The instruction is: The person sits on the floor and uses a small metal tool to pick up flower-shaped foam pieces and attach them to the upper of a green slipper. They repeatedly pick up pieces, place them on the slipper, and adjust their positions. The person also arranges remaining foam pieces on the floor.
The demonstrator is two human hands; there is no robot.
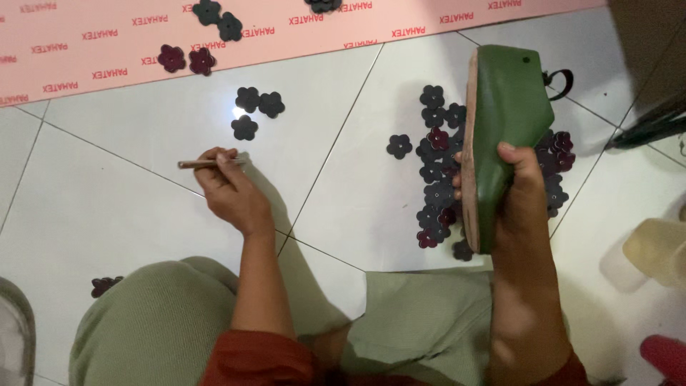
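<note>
My right hand (518, 189) grips a green shoe (507, 121) held on its side, its tan sole edge facing left. Under and behind the shoe lies a pile of dark flower-shaped leather pieces (434, 154), some maroon. My left hand (225, 186) pinches a thin brown stick (204, 164) low over the white tiled floor (128, 207). Three dark flower pieces (255, 111) lie just beyond that hand.
A pink printed sheet (100, 43) covers the floor at the top, with more flower pieces (187, 59) on it. One maroon flower (104, 285) lies by my left knee. A pale plastic container (657, 250) stands at the right, a red object (666, 355) below it.
</note>
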